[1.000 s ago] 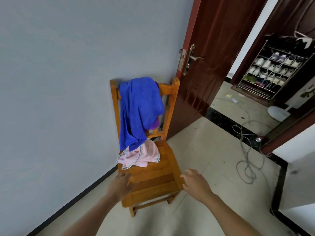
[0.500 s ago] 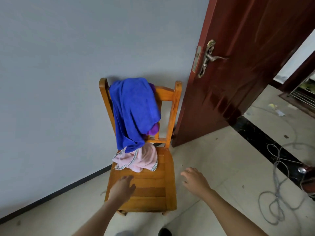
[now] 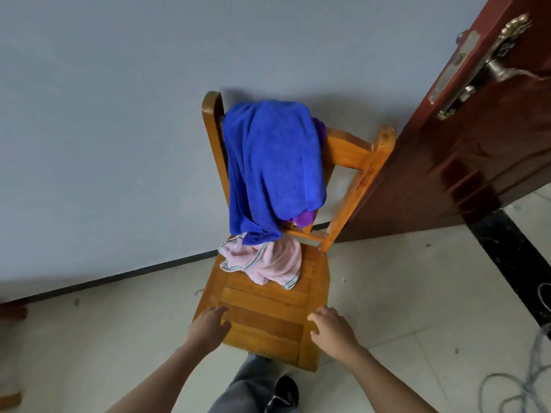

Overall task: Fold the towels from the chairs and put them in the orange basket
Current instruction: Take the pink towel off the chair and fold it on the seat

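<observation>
Blue towel (image 3: 274, 171) is draped over the back rail of the wooden chair (image 3: 262, 311), with a purple towel (image 3: 304, 217) partly exposed beneath its right edge. A pink towel (image 3: 269, 265) with striped borders is crumpled at the seat's back edge, just under the blue one's hanging end. The left hand (image 3: 208, 326) is seen at the seat's front-left corner and the right hand (image 3: 334, 329) at its front-right edge, both with fingers loosely spread and nothing held, though contact with the wood cannot be told; a dark red door (image 3: 447, 189) is shown just beside the chair's right post.
</observation>
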`<control>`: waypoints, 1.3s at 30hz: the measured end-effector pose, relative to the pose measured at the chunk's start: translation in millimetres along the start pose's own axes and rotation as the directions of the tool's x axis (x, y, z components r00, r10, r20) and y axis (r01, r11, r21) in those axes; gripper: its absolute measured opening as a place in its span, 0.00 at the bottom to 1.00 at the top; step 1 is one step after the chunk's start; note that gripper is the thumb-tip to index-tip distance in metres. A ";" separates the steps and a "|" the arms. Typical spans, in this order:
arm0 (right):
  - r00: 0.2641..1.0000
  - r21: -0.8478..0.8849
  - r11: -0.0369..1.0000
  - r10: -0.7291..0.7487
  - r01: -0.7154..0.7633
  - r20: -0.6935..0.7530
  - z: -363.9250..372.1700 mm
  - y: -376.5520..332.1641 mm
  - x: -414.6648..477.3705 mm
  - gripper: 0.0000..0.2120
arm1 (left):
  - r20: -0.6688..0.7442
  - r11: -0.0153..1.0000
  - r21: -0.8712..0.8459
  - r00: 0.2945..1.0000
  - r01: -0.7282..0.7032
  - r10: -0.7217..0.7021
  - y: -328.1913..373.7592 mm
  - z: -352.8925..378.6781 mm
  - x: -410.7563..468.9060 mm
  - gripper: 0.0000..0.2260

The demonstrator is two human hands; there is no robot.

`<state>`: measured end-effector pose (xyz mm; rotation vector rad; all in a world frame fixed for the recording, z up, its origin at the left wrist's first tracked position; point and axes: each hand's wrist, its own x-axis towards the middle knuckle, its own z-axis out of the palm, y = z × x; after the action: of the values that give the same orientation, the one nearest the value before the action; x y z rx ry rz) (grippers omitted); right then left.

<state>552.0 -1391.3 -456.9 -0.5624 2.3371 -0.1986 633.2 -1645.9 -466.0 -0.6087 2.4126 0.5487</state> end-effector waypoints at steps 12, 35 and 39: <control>0.998 0.078 0.997 0.019 -0.014 -0.063 19.5 1.2 150.8 0.18 | 0.005 0.998 -0.063 1.000 -0.027 0.027 26.6 26.4 151.9 0.20; 0.981 0.822 0.542 0.170 -0.176 0.097 20.0 -9.2 232.4 0.10 | 0.111 0.965 -0.129 0.964 -0.229 0.243 60.0 81.3 176.7 0.11; 0.950 0.696 0.650 0.161 -0.306 0.268 42.9 -21.9 205.4 0.10 | 0.119 0.921 -0.064 0.913 -0.385 0.390 69.1 81.6 132.9 0.11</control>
<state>454.9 -1502.5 -607.7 0.1326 1.8921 -0.8793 535.6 -1587.5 -593.1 -0.0965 2.4103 0.7756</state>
